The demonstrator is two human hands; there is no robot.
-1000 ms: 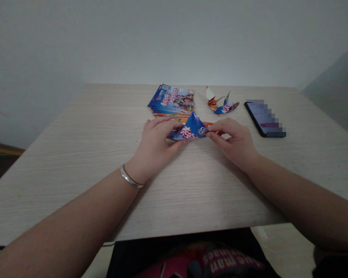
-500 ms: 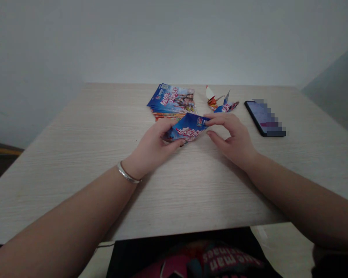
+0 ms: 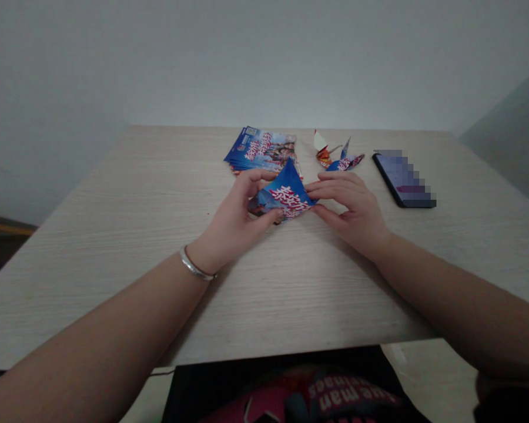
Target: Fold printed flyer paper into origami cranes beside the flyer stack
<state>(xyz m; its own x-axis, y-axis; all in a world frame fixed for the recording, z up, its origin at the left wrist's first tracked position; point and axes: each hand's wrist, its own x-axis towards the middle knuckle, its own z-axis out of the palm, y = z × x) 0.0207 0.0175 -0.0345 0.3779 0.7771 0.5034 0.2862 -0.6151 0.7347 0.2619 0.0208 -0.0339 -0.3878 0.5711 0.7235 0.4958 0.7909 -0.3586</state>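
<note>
Between my two hands is a folded blue paper (image 3: 286, 191) with white and red lettering, one pointed corner standing up toward the far side. My left hand (image 3: 244, 208) grips its left side, thumb on the near face and fingers behind. On the right edge, my right hand (image 3: 348, 202) pinches a corner between thumb and fingertips. Part of the paper's left end is hidden by my left hand.
Behind the paper lies a fanned stack of printed blue leaflets (image 3: 258, 150). Two folded paper cranes, one orange and white (image 3: 322, 154) and one blue (image 3: 341, 164), sit right of it. A black-edged phone (image 3: 397, 182) lies farther right on the wooden table (image 3: 158, 194).
The paper's far flap, folded over to the right before, now points up and away. My right fingers have shifted from that flap's tip to the paper's right corner, closing on it.
</note>
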